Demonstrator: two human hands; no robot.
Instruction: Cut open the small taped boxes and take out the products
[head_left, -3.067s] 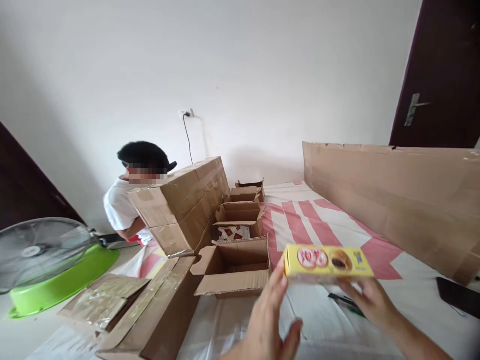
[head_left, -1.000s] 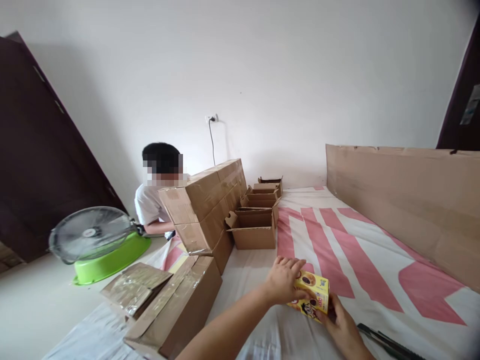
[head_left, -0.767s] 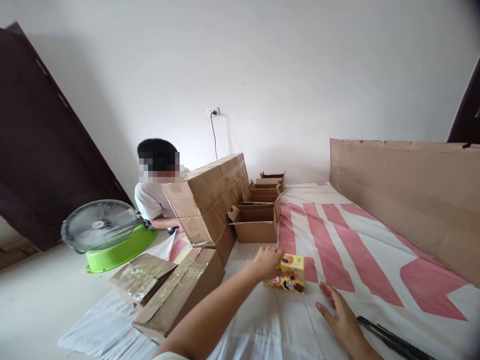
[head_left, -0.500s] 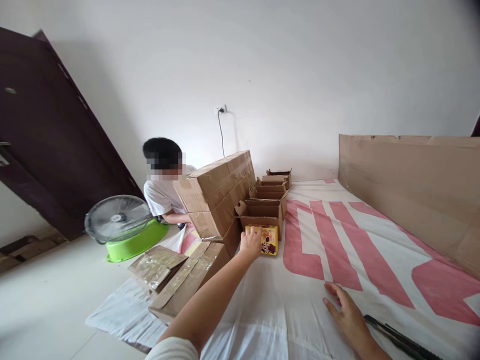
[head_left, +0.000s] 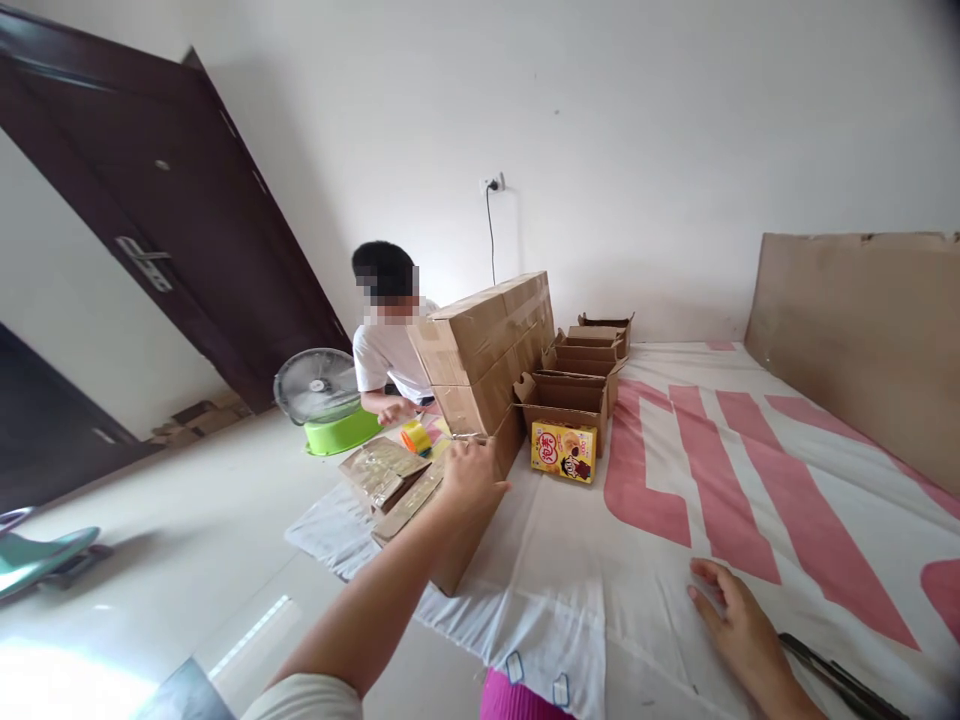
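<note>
My left hand (head_left: 472,475) has its fingers apart on or just over a closed cardboard box (head_left: 469,545) at the near edge; whether it touches the box I cannot tell. To its right stands a yellow snack box (head_left: 564,453) with printed pictures, upright against an open cardboard box (head_left: 562,395). My right hand (head_left: 739,620) is low on the right, over the white and pink cloth (head_left: 645,600), fingers loosely bent and apart, holding nothing. Beside that wrist lies a dark, long, thin object (head_left: 832,670).
Stacked taped boxes (head_left: 487,340) stand behind my left hand, with more open boxes (head_left: 589,350) in a row. Across from me a person (head_left: 394,360) reaches toward a roll of yellow tape (head_left: 415,436). A fan (head_left: 319,385) and a large cardboard sheet (head_left: 862,330) flank the scene.
My left hand has left the yellow snack box and moved left to the closed cardboard box. My view has turned left. The other person's hand and the tape roll have come into sight.
</note>
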